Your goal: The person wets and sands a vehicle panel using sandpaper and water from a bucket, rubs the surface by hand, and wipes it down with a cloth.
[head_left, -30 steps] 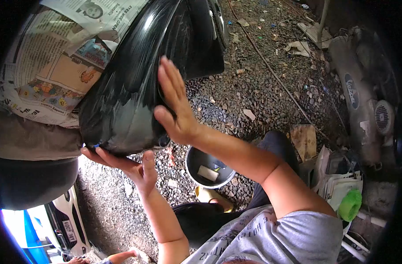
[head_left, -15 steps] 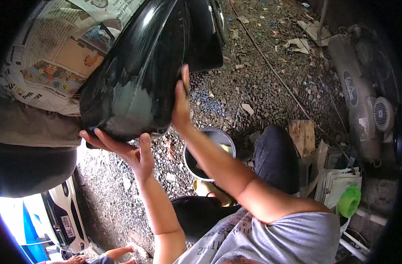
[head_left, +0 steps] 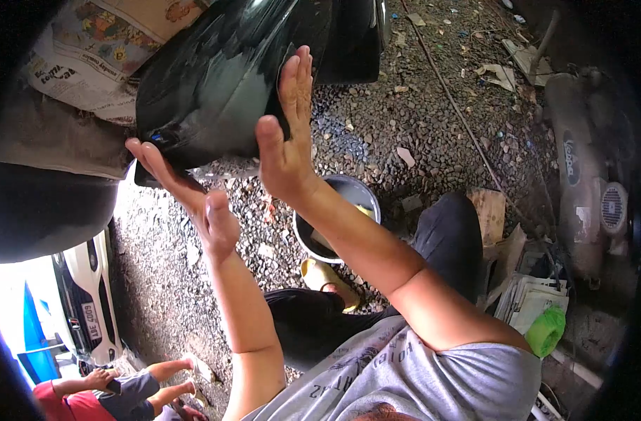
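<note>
A glossy black moulded panel (head_left: 215, 91) with a duller greyish patch fills the top middle, its surface streaked. My left hand (head_left: 194, 200) is just below its lower left corner, fingers stretched out and thumb apart; whether the fingertips touch it I cannot tell. Along the panel's right edge lies my right hand (head_left: 290, 133), fingers straight and flat, thumb spread to the left. Neither hand is wrapped round anything. Newspaper (head_left: 103, 42) covers the surface left of the panel.
A dark bucket (head_left: 371, 193) with liquid and something yellow stands on the gravel (head_left: 432, 140) below my right forearm. At right are a grey cylindrical machine (head_left: 580, 161), papers (head_left: 531, 302) and a green roll (head_left: 547, 331). A person in red (head_left: 68, 403) and a car (head_left: 92, 302) are at lower left.
The view has shifted, and the panel sits higher in it. My hands' fingers are straighter and more spread from the panel's edges. More of the person at lower left shows.
</note>
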Action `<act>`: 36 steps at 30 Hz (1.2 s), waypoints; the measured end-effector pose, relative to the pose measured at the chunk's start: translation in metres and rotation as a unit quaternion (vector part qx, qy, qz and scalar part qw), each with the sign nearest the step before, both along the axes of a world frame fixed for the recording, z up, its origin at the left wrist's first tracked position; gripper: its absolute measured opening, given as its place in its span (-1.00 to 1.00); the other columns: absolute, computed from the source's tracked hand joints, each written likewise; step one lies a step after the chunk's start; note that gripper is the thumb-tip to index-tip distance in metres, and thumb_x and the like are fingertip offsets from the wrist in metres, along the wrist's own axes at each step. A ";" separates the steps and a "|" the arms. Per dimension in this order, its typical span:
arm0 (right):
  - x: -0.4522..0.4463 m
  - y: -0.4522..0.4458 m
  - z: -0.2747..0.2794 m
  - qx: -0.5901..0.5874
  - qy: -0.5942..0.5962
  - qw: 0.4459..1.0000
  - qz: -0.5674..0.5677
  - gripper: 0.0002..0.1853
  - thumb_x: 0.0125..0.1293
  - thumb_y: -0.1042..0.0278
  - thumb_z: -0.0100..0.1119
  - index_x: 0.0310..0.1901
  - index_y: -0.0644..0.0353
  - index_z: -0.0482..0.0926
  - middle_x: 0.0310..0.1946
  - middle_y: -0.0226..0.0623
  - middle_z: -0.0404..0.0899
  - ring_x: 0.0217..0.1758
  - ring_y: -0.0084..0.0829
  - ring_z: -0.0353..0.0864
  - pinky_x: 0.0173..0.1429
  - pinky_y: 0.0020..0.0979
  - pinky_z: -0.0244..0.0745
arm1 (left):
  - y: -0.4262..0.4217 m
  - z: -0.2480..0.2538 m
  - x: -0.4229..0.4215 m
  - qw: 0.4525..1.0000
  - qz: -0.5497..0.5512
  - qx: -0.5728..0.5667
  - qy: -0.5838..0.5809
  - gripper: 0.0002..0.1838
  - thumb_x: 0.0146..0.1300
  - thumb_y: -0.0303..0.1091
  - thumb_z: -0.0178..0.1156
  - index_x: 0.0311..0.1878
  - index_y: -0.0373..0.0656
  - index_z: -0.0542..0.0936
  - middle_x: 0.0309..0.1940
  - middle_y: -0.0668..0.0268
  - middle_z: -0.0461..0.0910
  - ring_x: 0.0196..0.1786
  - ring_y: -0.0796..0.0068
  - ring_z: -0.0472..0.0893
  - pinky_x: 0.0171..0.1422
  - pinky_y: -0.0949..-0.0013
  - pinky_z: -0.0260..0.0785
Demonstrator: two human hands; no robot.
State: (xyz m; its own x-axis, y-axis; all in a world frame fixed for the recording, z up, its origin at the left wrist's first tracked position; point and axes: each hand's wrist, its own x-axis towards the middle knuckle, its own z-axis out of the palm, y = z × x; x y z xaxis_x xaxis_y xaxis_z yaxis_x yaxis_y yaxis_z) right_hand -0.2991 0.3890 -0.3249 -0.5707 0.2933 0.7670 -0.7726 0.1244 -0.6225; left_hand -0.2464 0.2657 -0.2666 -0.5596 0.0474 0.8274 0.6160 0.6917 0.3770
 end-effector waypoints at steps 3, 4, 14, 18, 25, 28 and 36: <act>0.022 -0.038 -0.045 -0.010 0.019 1.000 -0.009 -0.15 0.58 -0.12 -0.19 0.62 0.26 -0.23 0.66 0.10 -0.41 0.72 0.02 -0.47 0.69 -0.03 -0.49 | 0.001 0.001 -0.002 0.999 -0.027 0.016 0.008 0.07 0.35 0.55 -0.24 0.66 -0.06 -0.10 0.69 0.13 -0.35 0.70 0.10 -0.32 0.70 -0.09 -0.49; 0.034 -0.055 -0.074 -0.021 0.021 1.000 -0.009 -0.15 0.58 -0.15 -0.22 0.62 0.25 -0.23 0.66 0.10 -0.42 0.72 0.03 -0.47 0.69 -0.03 -0.51 | 0.003 0.000 -0.004 0.999 -0.037 0.022 0.011 0.07 0.36 0.56 -0.27 0.66 -0.07 -0.11 0.69 0.13 -0.36 0.70 0.11 -0.33 0.70 -0.08 -0.51; 0.026 -0.036 -0.036 0.046 0.017 0.998 -0.037 -0.08 0.54 -0.27 -0.21 0.63 0.19 -0.28 0.65 0.11 -0.44 0.73 0.01 -0.46 0.69 0.01 -0.50 | 0.001 -0.010 -0.005 0.998 0.054 -0.029 0.024 0.13 0.26 0.65 -0.22 0.66 0.01 -0.11 0.68 0.09 -0.42 0.70 0.05 -0.40 0.68 -0.18 -0.50; 0.057 -0.064 -0.149 0.121 -0.249 0.952 0.131 -0.04 0.55 -0.24 -0.18 0.61 0.14 -0.47 0.65 0.07 -0.50 0.73 -0.06 -0.46 0.72 -0.12 -0.48 | 0.016 -0.029 -0.018 0.994 0.090 0.006 0.060 0.10 0.34 0.42 0.05 0.66 -0.02 -0.22 0.66 0.01 -0.45 0.68 -0.06 -0.36 0.68 -0.25 -0.37; 0.088 0.005 -0.215 0.162 -0.364 0.896 0.195 -0.36 0.48 0.21 0.12 0.44 0.40 0.20 0.39 0.19 0.35 0.39 0.08 0.44 0.47 -0.14 0.33 | 0.013 -0.100 -0.034 0.980 0.161 -0.052 0.100 0.34 0.20 0.42 0.23 0.62 -0.11 -0.45 0.61 -0.18 -0.51 0.65 -0.27 -0.31 0.64 -0.36 -0.22; 0.094 0.005 -0.254 0.171 -0.361 0.912 0.093 -0.42 0.47 0.17 0.07 0.38 0.39 0.29 0.26 0.16 0.48 0.25 0.07 0.54 0.37 -0.07 0.41 | 0.006 -0.128 -0.026 0.963 0.242 -0.093 0.076 0.51 0.03 0.44 0.37 0.61 -0.18 -0.48 0.59 -0.24 -0.54 0.64 -0.32 -0.34 0.63 -0.39 -0.29; 0.123 0.047 -0.281 0.421 -0.538 0.707 0.184 -0.44 0.46 0.17 -0.06 0.38 0.33 0.27 0.19 0.14 0.48 0.09 0.14 0.64 0.14 0.06 0.58 | -0.003 -0.134 -0.025 0.938 0.291 -0.172 0.075 0.61 -0.14 0.46 0.48 0.62 -0.21 -0.42 0.60 -0.26 -0.51 0.63 -0.37 -0.43 0.59 -0.46 -0.30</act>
State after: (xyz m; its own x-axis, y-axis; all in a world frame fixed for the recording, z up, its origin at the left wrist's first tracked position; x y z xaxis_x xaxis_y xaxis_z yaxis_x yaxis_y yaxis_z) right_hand -0.1765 0.4360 -0.6064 -0.8751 -0.3285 -0.3554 0.0157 0.7147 -0.6992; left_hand -0.2713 0.2629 -0.4008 -0.4528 0.0487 0.8903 0.1253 0.9921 0.0095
